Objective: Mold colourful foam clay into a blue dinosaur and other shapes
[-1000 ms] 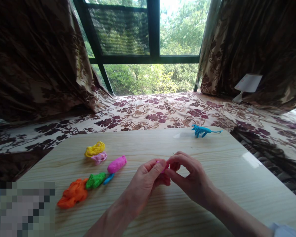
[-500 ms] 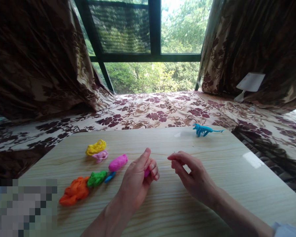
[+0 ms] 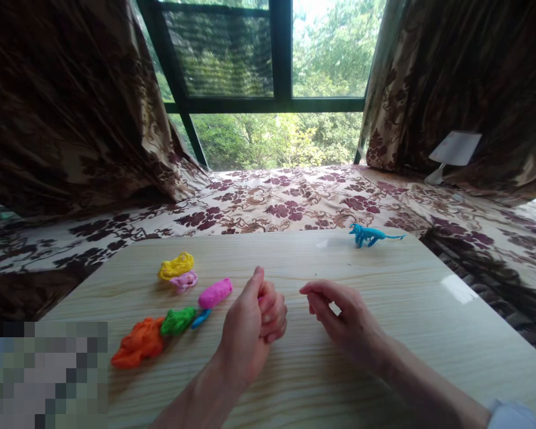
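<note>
My left hand (image 3: 252, 325) is curled into a fist above the table, thumb pointing up. Its fingers are wrapped round a piece of pink modelling clay, which showed a moment ago and is now hidden. To the right, apart from it, my right hand (image 3: 339, 310) has thumb and index finger together in a pinch; whatever may be between the tips is too small to make out. Nearest my left hand lies a pink clay roll (image 3: 215, 293), beside a small blue clay strip (image 3: 201, 319) and a green clay lump (image 3: 178, 320).
An orange clay lump (image 3: 138, 344), a yellow clay lump (image 3: 175, 266) and a pale pink clay piece (image 3: 184, 281) lie on the left of the wooden table (image 3: 411, 333). A blue clay animal figure (image 3: 368, 235) stands near the far right edge. A white lamp (image 3: 455, 149) is beyond.
My hands have drawn apart. My left hand moved left and closed over the pink clay, hiding it. My right hand stays pinched, slightly lower than half a second ago.
</note>
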The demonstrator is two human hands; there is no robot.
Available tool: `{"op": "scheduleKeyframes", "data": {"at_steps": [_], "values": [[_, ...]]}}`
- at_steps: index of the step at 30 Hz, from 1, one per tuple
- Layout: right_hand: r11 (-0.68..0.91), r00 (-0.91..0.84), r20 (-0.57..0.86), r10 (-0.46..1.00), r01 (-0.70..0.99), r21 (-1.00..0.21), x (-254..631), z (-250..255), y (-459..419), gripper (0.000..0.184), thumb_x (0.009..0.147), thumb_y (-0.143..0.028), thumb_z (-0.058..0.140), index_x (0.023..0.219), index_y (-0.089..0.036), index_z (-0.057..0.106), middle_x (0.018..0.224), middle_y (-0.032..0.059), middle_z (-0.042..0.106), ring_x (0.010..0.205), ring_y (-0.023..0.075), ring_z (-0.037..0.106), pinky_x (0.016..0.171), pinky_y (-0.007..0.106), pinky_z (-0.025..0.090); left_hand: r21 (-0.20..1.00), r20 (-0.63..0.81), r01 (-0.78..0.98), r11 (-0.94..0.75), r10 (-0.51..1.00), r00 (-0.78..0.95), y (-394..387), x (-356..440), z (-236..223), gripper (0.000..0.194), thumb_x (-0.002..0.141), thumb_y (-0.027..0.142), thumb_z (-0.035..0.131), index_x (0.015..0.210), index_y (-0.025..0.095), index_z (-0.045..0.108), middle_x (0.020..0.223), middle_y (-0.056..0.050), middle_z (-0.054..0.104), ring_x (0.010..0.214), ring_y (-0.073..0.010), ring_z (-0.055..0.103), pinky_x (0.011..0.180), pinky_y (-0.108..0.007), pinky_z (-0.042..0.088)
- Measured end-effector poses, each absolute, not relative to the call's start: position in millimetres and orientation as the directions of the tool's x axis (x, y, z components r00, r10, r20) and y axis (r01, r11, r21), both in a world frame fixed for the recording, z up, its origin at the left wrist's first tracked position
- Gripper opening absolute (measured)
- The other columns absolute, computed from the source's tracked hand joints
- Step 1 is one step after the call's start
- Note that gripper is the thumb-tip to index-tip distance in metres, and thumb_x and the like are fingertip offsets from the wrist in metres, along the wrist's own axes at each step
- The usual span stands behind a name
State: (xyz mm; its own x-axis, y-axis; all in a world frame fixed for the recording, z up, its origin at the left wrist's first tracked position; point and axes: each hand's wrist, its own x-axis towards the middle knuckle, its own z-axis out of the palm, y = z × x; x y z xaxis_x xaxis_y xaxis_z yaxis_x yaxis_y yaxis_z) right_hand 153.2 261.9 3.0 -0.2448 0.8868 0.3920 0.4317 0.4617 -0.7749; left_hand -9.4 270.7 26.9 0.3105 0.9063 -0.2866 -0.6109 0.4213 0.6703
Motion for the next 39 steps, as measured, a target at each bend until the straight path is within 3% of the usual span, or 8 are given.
{"op": "scheduleKeyframes", "data": {"at_steps": [3, 8, 13, 17, 21, 24, 33, 39], "values": [[0.503, -0.238, 0.443, 0.864, 0.432, -0.749, 154, 7, 264, 0.015, 0.087, -0.018, 0.047, 0.098, -0.021, 0.057, 0.077, 0.0002, 0.057, 0.068, 0.0113, 0.053, 0.063, 0.024, 0.042, 0.654, -0.273, -0.592, 0.471, 0.877, 0.396, 273, -6, 24, 0.023, 0.086, 0.034, 0.045, 0.078, 0.016, 0.057, 0.067, -0.001, 0.057, 0.059, -0.0112, 0.056, 0.057, -0.025, 0.048], [0.553, -0.313, 0.457, 0.833, 0.448, -0.702, 153, 10, 263, 0.02, 0.08, -0.02, 0.058, 0.099, -0.019, 0.058, 0.086, 0.0029, 0.053, 0.075, 0.0128, 0.053, 0.068, 0.026, 0.044, 0.749, -0.255, -0.49, 0.446, 0.877, 0.408, 271, -4, 20, 0.026, 0.078, 0.008, 0.051, 0.102, 0.014, 0.059, 0.095, -0.007, 0.064, 0.088, -0.0145, 0.061, 0.078, -0.023, 0.047], [0.546, -0.278, 0.472, 0.836, 0.505, -0.669, 153, 9, 264, 0.025, 0.078, -0.018, 0.059, 0.103, -0.02, 0.057, 0.096, 0.0052, 0.051, 0.08, 0.0142, 0.052, 0.069, 0.027, 0.044, 0.892, -0.226, -0.288, 0.349, 0.895, 0.386, 270, -6, 21, 0.026, 0.08, 0.021, 0.056, 0.106, 0.017, 0.06, 0.1, -0.006, 0.065, 0.094, -0.0172, 0.059, 0.082, -0.027, 0.046], [0.528, -0.286, 0.445, 0.848, 0.521, -0.671, 154, 7, 267, 0.017, 0.078, -0.017, 0.059, 0.095, -0.02, 0.058, 0.093, 0.0043, 0.053, 0.078, 0.0137, 0.053, 0.069, 0.026, 0.044, 0.99, -0.112, 0.117, 0.08, 0.947, 0.302, 272, -8, 19, 0.027, 0.083, 0.033, 0.049, 0.105, 0.023, 0.063, 0.097, -0.004, 0.065, 0.089, -0.0185, 0.059, 0.076, -0.029, 0.047], [0.489, -0.333, 0.358, 0.872, 0.577, -0.654, 155, 5, 267, 0.008, 0.076, -0.014, 0.058, 0.083, -0.019, 0.057, 0.085, 0.0024, 0.056, 0.073, 0.0134, 0.053, 0.066, 0.026, 0.043, 0.831, 0.156, 0.489, -0.263, 0.956, 0.249, 274, -11, 10, 0.021, 0.081, 0.032, 0.052, 0.092, 0.022, 0.067, 0.091, -0.004, 0.062, 0.09, -0.0193, 0.056, 0.078, -0.03, 0.043], [0.457, -0.405, 0.238, 0.883, 0.624, -0.634, 160, 8, 264, 0.004, 0.077, -0.016, 0.059, 0.078, -0.02, 0.06, 0.083, 0.0018, 0.057, 0.07, 0.0133, 0.054, 0.063, 0.025, 0.043, 0.72, 0.173, 0.614, -0.324, 0.94, 0.293, 274, -12, 5, 0.02, 0.081, 0.033, 0.051, 0.082, 0.023, 0.068, 0.083, -0.003, 0.06, 0.087, -0.0193, 0.055, 0.076, -0.03, 0.042], [0.447, -0.042, 0.511, 0.858, 0.55, -0.706, 139, 27, 313, 0.023, 0.089, -0.018, 0.039, 0.1, -0.022, 0.059, 0.099, 0.0034, 0.059, 0.092, 0.0152, 0.055, 0.081, 0.027, 0.044, 0.856, -0.005, 0.505, -0.115, 0.973, 0.23, 275, -20, 9, 0.03, 0.071, 0.044, 0.059, 0.09, 0.021, 0.059, 0.067, 0.002, 0.059, 0.061, -0.0152, 0.054, 0.054, -0.025, 0.038], [0.478, -0.028, 0.579, 0.815, 0.598, -0.644, 84, 17, 326, 0.029, 0.088, -0.016, 0.036, 0.109, -0.022, 0.055, 0.113, 0.0067, 0.052, 0.107, 0.0191, 0.046, 0.096, 0.037, 0.034, 0.933, 0.279, 0.272, -0.233, 0.949, -0.143, 285, -36, 35, 0.025, 0.084, 0.042, 0.045, 0.086, 0.019, 0.056, 0.071, 0.001, 0.055, 0.069, -0.0138, 0.052, 0.065, -0.024, 0.041]]}}
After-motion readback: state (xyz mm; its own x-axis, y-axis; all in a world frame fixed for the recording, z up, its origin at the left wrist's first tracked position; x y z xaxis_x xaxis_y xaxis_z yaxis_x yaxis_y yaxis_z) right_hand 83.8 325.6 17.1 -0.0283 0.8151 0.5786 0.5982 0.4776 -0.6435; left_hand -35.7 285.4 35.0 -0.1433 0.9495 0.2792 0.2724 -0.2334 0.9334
